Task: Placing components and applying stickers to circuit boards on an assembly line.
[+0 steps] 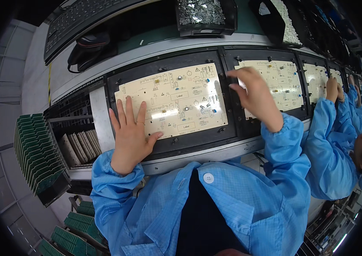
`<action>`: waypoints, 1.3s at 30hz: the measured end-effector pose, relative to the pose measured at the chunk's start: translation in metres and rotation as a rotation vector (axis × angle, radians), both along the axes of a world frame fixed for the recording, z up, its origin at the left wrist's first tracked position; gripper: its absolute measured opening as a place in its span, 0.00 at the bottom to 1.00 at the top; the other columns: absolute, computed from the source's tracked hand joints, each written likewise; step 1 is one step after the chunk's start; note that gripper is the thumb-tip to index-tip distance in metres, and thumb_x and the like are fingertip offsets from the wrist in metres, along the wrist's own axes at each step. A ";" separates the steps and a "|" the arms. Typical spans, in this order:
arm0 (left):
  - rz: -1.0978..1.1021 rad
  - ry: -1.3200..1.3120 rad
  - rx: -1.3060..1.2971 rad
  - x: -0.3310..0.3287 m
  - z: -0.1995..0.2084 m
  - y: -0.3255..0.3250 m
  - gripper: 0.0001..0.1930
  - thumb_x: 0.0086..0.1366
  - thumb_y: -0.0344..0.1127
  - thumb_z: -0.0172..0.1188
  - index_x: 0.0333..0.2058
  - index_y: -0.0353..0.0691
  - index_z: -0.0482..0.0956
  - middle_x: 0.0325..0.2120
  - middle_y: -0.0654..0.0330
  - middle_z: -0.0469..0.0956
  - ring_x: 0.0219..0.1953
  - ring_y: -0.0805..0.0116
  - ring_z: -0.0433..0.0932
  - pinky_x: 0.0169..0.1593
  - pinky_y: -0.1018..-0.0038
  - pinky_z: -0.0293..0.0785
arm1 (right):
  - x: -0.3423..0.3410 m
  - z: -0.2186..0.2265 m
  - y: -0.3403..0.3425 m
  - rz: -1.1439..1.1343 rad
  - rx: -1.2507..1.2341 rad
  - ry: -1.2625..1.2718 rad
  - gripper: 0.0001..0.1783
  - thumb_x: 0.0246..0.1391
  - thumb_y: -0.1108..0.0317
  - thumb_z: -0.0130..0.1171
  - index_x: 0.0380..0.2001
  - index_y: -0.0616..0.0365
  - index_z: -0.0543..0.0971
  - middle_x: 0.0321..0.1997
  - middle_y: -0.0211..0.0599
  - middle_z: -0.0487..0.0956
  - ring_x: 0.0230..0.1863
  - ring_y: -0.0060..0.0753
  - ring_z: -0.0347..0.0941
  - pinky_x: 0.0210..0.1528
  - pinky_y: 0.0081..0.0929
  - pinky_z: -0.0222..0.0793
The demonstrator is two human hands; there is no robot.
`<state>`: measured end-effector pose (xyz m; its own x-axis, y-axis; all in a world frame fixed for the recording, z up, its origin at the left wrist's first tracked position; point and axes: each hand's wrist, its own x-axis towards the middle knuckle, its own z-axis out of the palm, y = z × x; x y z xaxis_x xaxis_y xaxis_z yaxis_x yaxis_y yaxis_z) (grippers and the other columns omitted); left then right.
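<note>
A cream circuit board (pixel 174 102) with printed symbols and a few small parts lies in a black frame (pixel 170 147) in front of me. My left hand (pixel 130 134) rests on the board's left side, palm down, its fingers stretched out and spread. Over the frame's right border hovers my right hand (pixel 255 94), somewhat blurred. Its thumb and forefinger stand apart, and nothing shows between them. The other fingers curl toward the palm. Below that hand lies a second cream board (pixel 289 83) in its own black frame, partly covered by the hand.
Green boards stand in a rack (pixel 36 149) at left, beside a box of pale boards (pixel 80 147). Behind the frames are a keyboard (pixel 76 27), a black bin of small metal parts (pixel 202 17) and a container of white parts (pixel 286 21). Blue-sleeved co-workers (pixel 332 145) work at right.
</note>
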<state>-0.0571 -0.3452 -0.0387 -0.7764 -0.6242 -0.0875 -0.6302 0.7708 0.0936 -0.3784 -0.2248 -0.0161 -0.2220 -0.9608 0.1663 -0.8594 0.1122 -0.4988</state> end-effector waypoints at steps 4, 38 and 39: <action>-0.133 0.254 0.223 0.001 0.007 0.014 0.33 0.54 0.44 0.69 0.56 0.38 0.70 0.61 0.39 0.58 0.65 0.33 0.52 0.68 0.41 0.44 | -0.033 -0.017 -0.018 0.179 -0.075 0.061 0.14 0.46 0.78 0.63 0.40 0.60 0.81 0.44 0.41 0.79 0.46 0.47 0.72 0.48 0.37 0.71; -0.459 0.419 0.028 -0.015 -0.017 0.010 0.10 0.55 0.30 0.62 0.37 0.48 0.82 0.30 0.66 0.78 0.36 0.67 0.79 0.69 0.56 0.58 | 0.057 -0.056 0.048 -0.174 -0.228 0.147 0.09 0.44 0.76 0.65 0.32 0.57 0.83 0.39 0.34 0.78 0.44 0.40 0.69 0.52 0.35 0.60; -0.401 0.417 0.164 -0.006 -0.012 0.004 0.14 0.55 0.30 0.65 0.42 0.47 0.82 0.43 0.61 0.79 0.46 0.61 0.79 0.69 0.57 0.59 | 0.054 -0.046 0.049 -0.139 -0.238 0.126 0.11 0.44 0.75 0.65 0.35 0.57 0.83 0.40 0.36 0.78 0.44 0.42 0.69 0.52 0.35 0.61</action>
<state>-0.0632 -0.3411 -0.0507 -0.9380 -0.2794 0.2051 -0.1775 0.8955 0.4082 -0.3241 -0.1756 -0.0625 -0.3119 -0.8533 0.4179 -0.9009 0.1258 -0.4155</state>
